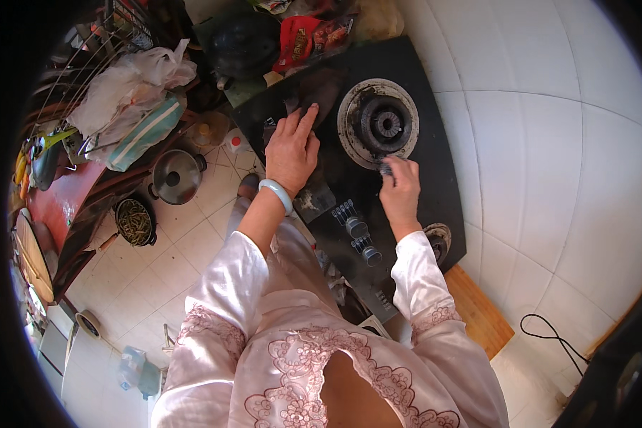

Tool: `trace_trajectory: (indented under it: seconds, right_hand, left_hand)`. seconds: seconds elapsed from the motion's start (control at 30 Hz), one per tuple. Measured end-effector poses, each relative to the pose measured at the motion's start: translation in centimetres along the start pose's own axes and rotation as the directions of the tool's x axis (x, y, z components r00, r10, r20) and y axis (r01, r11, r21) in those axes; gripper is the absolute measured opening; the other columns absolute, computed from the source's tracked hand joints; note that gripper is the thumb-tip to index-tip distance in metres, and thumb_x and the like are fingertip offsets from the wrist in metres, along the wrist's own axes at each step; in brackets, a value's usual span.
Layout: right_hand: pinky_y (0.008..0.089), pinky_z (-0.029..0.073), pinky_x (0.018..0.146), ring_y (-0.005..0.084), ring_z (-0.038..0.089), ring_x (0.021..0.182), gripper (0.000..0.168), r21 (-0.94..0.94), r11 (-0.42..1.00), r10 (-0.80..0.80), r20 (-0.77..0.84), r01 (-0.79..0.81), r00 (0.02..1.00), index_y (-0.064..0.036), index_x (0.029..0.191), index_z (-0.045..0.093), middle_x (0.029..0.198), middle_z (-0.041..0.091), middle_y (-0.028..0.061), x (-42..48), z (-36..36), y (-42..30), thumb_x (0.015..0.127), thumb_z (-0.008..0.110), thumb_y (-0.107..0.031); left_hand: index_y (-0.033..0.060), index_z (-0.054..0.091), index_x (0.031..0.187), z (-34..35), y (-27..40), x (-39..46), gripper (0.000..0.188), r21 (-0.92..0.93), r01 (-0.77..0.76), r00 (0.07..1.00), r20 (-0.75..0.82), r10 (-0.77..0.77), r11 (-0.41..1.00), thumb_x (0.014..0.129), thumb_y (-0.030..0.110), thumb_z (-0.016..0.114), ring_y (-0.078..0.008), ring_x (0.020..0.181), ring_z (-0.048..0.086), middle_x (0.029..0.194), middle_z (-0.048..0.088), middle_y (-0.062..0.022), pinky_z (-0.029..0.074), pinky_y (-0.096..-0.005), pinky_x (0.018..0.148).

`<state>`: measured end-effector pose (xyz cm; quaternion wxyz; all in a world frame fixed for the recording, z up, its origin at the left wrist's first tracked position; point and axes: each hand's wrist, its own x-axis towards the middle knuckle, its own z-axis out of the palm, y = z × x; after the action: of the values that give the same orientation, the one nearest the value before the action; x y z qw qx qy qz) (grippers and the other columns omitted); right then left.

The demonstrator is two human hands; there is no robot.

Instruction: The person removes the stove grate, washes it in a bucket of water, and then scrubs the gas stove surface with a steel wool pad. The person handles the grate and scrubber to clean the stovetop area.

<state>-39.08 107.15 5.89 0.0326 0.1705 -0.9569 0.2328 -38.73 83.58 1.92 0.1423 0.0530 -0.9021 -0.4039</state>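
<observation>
Before me is a black glass gas cooktop [353, 182]. My left hand [293, 144], with a pale bangle at the wrist, lies palm down on its surface, fingers extended beside a dark brownish patch that may be a cloth or a reflection. My right hand [402, 184] pinches a small dark scouring pad [386, 168], partly hidden and blurred, against the lower rim of a burner's drip tray [348, 142]. Grime marks this metal ring. Inside it sits the round burner head [388, 124], with no pan support over it.
A second burner [438, 241] lies under my right sleeve, near two control knobs [357, 227]. Beyond the cooktop are a red food packet [299, 45] and a dark rounded object [246, 45]. On the floor at left stand a lidded pot [176, 176] and a pan of food [135, 222].
</observation>
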Motion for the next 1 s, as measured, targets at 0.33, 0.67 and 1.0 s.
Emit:
trace_trajectory:
  seconds: [0.33,0.67,1.0]
  right_hand:
    - [0.0404,0.044,0.106,0.0252,0.057,0.117,0.030,0.951,-0.121,0.553,0.301,-0.283,0.777,-0.004,0.117,0.057,0.128,0.058,0.0138,-1.9,-2.7,-1.6,0.088,0.059,0.003]
    - [0.0393,0.040,0.108,0.0250,0.054,0.122,0.040,0.931,0.055,0.477,0.294,-0.362,0.828,-0.004,0.129,0.056,0.134,0.056,0.0129,-2.2,-1.6,-3.2,0.089,0.059,-0.001]
    - [0.0465,0.037,0.105,0.0349,0.050,0.125,0.032,-0.101,0.995,0.014,-0.082,-0.023,0.997,0.001,0.121,0.060,0.127,0.058,0.0170,-2.1,1.3,0.6,0.089,0.059,-0.001]
  left_hand:
    - [0.0024,0.042,0.146,-2.2,5.6,-3.4,0.065,-0.414,0.071,0.996,0.085,-0.039,0.908,0.087,0.009,0.070,-0.0325,0.134,0.043,0.146,0.042,-0.0173,0.039,-0.0401,0.107]
    - [0.0024,0.045,0.139,1.9,9.0,-4.9,0.064,-0.812,0.583,0.775,0.563,-0.286,-0.019,0.084,0.003,0.078,-0.0150,0.111,0.059,0.125,0.059,-0.0072,0.049,-0.0273,0.096]
    - [0.0031,0.055,0.128,-1.0,7.6,-1.6,0.058,-0.149,0.173,0.985,0.046,-0.168,0.974,0.074,0.004,0.078,-0.0388,0.110,0.059,0.124,0.061,-0.0168,0.047,-0.0414,0.096]
